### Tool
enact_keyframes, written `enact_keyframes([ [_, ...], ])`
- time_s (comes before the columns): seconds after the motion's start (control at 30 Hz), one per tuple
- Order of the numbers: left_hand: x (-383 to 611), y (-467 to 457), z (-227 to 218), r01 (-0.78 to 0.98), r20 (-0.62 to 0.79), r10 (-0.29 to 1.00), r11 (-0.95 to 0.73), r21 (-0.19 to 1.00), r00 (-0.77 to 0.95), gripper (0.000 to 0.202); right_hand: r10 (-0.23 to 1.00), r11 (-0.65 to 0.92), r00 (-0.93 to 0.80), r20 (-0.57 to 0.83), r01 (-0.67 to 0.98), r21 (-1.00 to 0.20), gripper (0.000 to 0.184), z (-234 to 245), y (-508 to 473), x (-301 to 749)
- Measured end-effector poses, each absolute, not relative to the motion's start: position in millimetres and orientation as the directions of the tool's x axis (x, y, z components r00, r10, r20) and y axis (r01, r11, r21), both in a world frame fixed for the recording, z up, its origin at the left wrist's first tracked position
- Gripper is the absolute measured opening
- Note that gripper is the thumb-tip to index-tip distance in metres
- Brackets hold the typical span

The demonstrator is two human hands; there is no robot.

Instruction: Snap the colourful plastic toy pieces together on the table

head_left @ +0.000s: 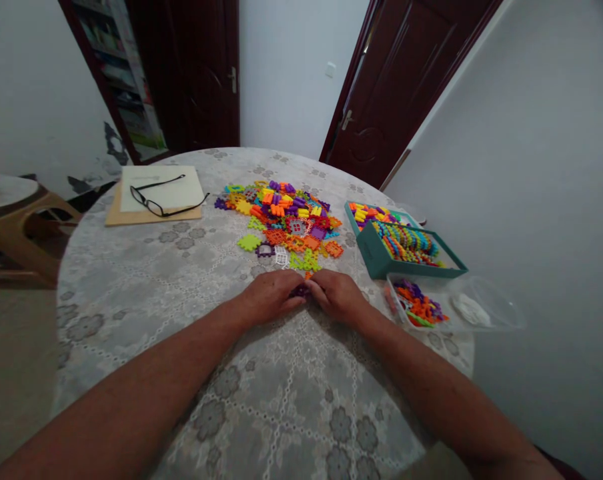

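My left hand [274,295] and my right hand [339,293] meet just above the near middle of the table. Their fingers are closed around a dark purple plastic building piece [299,291], mostly hidden between the fingertips. An orange piece [309,274] shows just beyond my fingers. In front of both hands spreads a heap of colourful interlocking plastic pieces [286,207]. At its near edge lie a white window-shaped piece [281,256], a dark purple frame piece [265,249] and a lime green square piece [249,242].
On the right stand a teal box [381,262] with rows of pieces and a clear plastic container [404,317] with more pieces. Black-framed glasses [156,208] rest on paper over a board [116,217] at the left. A patterned cloth [276,400] covers the round table.
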State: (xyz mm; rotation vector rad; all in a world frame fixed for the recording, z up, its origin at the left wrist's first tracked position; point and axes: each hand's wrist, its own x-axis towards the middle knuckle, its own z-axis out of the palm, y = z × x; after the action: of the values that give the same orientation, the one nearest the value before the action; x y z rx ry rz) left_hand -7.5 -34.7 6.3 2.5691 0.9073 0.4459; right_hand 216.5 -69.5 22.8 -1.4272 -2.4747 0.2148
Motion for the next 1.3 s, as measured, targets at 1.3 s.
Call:
enact_keyframes([
  [1.3,-9,-33,9,0.52,0.112,0.669,-0.663,0.539,0.735,0.023,0.955,0.292,-0.263,0.141,0.919,-0.264,0.014,1,-53,243],
])
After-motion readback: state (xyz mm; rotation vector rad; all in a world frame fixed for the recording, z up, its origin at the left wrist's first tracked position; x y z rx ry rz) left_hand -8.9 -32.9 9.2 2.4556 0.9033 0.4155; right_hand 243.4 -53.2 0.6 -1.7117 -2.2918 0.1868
